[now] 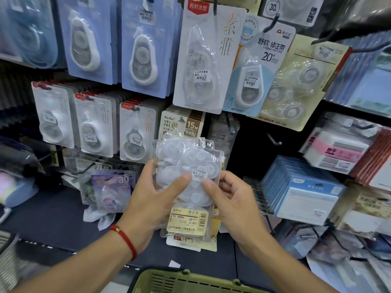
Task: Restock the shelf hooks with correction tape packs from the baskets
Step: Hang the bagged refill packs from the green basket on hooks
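Both hands grip clear packs; stack count unclear.

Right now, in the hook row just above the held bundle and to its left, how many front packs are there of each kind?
White-card packs with red tab: 3
Beige 15M pack: 1
Total: 4
The held bundle and the packs hanging behind are left out.

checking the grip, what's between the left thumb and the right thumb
In the head view, the clear correction tape pack fills that gap, its white price sticker lying between the two thumb tips; left hand and right hand both hold it.
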Action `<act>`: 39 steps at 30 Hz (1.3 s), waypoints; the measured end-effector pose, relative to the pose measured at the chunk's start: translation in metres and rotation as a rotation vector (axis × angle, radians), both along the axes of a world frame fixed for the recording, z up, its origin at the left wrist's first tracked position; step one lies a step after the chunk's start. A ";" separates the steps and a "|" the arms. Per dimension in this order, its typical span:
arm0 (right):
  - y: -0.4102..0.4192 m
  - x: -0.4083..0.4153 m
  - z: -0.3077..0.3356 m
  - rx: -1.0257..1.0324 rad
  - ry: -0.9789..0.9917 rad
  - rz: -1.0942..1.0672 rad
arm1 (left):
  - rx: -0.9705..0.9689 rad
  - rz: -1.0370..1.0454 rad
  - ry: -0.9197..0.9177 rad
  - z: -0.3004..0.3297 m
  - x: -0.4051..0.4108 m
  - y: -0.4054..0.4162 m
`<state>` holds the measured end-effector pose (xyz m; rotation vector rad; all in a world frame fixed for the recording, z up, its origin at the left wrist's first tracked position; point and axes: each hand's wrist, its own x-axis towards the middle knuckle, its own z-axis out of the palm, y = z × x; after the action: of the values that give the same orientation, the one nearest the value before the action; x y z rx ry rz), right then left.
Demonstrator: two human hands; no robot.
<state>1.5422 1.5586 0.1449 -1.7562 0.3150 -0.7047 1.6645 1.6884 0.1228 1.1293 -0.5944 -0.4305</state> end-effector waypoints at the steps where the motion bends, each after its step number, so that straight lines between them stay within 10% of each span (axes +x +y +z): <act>1: -0.001 -0.002 -0.001 0.011 0.000 0.001 | -0.005 0.005 0.004 0.000 0.000 0.001; 9: -0.021 -0.006 0.015 0.078 -0.145 -0.251 | 0.002 0.021 0.035 0.004 0.004 0.006; 39: -0.122 0.090 -0.022 0.205 0.295 -0.431 | 0.018 0.061 -0.031 -0.001 0.008 -0.002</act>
<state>1.6325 1.4370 0.1225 -1.6067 0.9558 -0.6848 1.6721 1.6868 0.1220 1.1700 -0.5823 -0.3669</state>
